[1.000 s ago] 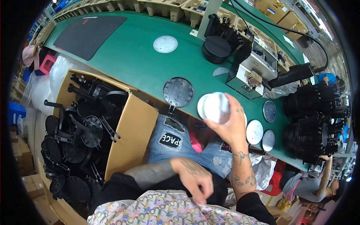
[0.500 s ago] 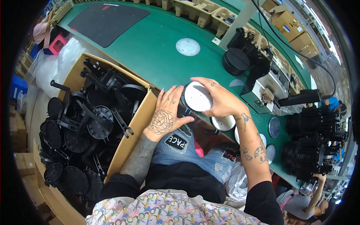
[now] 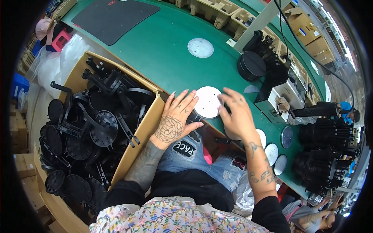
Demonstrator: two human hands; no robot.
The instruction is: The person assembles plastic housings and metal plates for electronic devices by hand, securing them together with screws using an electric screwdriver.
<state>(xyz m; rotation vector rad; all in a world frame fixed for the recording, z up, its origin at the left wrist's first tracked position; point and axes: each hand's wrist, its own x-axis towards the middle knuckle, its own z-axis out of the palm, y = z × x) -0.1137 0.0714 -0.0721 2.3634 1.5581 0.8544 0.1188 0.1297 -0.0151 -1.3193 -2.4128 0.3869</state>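
Note:
A white round plate (image 3: pixel 208 101) with a few small holes lies at the table's near edge. Beneath its rim shows a bit of a black round part (image 3: pixel 199 117) with tabs. My left hand (image 3: pixel 173 118) rests flat against the plate's left side, fingers stretched out and thumb apart. Over the right rim is my right hand (image 3: pixel 237 113), its fingers spread and slightly blurred; whether they touch the plate I cannot tell. Partly under that hand sits another pale disc (image 3: pixel 233 134). More discs (image 3: pixel 271 153) lie by my right forearm.
To my left, a cardboard box (image 3: pixel 145 134) holds several black round parts with arms (image 3: pixel 104 128). The green table (image 3: pixel 163 50) carries a grey disc (image 3: pixel 201 48), a dark mat (image 3: pixel 114 19), a black round stack (image 3: pixel 251 66) and a metal device (image 3: pixel 278 101). Black ribbed stacks (image 3: pixel 316 161) stand right; a co-worker (image 3: pixel 311 217) sits lower right.
My right hand has loosened from around the plate and moved right, fingers now spread. The plate looks flatter and more of its face shows. My left hand stays beside it.

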